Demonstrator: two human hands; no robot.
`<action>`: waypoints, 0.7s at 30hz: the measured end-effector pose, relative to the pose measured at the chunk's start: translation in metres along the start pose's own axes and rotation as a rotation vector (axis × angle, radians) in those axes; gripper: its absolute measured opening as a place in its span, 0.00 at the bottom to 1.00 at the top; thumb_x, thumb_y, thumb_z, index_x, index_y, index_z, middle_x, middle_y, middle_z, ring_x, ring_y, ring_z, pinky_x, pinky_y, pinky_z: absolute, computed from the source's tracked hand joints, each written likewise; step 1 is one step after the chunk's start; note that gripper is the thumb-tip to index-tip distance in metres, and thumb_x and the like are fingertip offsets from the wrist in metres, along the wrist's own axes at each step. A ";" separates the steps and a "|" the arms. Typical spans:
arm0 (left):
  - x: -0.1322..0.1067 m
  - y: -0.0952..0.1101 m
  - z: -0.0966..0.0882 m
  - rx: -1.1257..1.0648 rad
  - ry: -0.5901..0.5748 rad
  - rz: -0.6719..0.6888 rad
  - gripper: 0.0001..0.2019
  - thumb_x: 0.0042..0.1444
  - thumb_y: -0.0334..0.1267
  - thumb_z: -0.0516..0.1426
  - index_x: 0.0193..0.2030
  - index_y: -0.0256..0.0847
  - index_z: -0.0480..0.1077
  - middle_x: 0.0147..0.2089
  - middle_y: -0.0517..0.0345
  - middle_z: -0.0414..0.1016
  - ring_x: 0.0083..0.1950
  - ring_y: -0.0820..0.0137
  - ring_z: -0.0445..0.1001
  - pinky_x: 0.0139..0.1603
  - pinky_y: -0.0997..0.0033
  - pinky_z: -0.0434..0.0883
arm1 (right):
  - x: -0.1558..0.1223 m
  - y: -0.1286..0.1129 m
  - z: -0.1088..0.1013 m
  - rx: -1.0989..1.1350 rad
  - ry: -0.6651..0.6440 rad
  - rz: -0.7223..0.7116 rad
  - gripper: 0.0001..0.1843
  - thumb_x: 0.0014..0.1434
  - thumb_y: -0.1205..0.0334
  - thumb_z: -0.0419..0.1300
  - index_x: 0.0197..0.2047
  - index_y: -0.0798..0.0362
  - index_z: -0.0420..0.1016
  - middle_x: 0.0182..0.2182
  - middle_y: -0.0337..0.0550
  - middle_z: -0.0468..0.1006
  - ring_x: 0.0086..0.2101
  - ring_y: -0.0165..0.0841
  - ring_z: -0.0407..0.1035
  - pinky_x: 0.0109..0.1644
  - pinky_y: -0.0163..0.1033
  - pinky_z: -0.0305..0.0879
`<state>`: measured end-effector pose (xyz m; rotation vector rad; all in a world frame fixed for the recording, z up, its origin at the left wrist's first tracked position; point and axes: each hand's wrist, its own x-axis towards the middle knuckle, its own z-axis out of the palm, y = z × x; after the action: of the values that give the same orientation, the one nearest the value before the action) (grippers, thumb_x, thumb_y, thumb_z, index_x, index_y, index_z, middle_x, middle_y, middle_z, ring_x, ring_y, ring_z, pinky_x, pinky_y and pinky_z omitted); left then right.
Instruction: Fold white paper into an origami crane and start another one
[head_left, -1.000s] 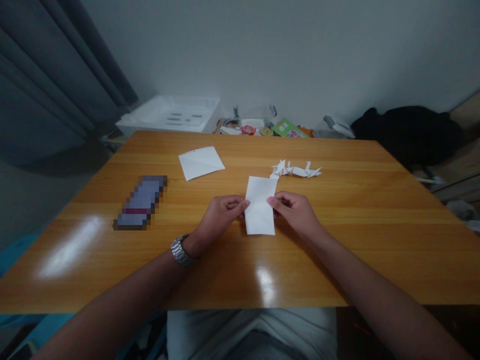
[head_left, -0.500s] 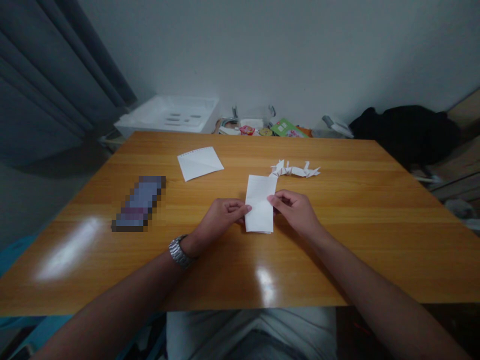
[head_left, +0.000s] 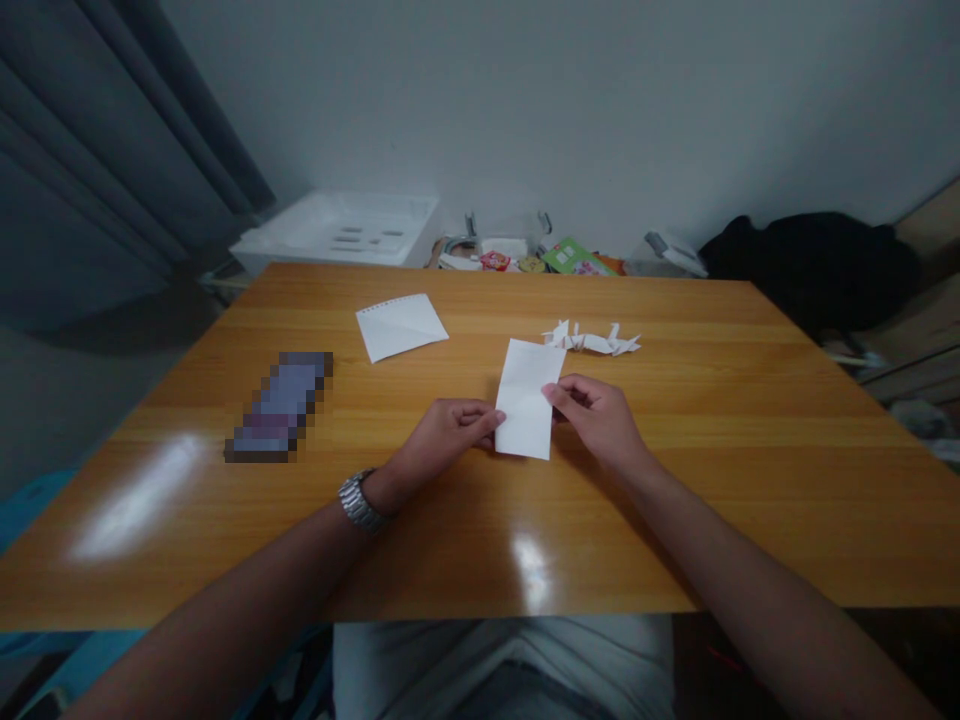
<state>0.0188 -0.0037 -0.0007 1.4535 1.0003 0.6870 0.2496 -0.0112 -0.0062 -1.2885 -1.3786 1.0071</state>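
A folded white sheet of paper (head_left: 526, 405), upright and narrow in shape, is held just above the wooden table. My left hand (head_left: 459, 425) pinches its left edge low down, thumb on the face toward me and fingers behind. On the opposite edge, a little higher, my right hand (head_left: 596, 412) grips it the same way, thumb in front. Beyond the paper's top right corner lie several small folded white paper figures (head_left: 600, 341) in a row. The paper's top partly covers the leftmost ones.
Another white sheet (head_left: 403, 327) with a perforated edge lies at the back left. A pixelated phone-like object (head_left: 279, 408) rests on the table (head_left: 750, 450) at left. Behind the far edge are a white tray (head_left: 337, 230), a green packet (head_left: 576, 257) and a black cloth-like heap (head_left: 810, 265).
The held paper has moved slightly up and right and leans more to the right. Its lower edge now looks like a single line. Both hands keep their grip.
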 end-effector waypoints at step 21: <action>-0.001 0.000 0.000 -0.017 -0.042 -0.037 0.15 0.59 0.48 0.63 0.36 0.36 0.78 0.35 0.51 0.84 0.36 0.67 0.83 0.40 0.72 0.79 | 0.002 -0.006 -0.002 -0.008 0.091 -0.006 0.17 0.59 0.46 0.65 0.31 0.52 0.77 0.28 0.42 0.79 0.29 0.35 0.73 0.34 0.40 0.73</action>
<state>0.0183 -0.0048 -0.0007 1.4264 0.9839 0.6341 0.2501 -0.0102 -0.0001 -1.3192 -1.3180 0.9284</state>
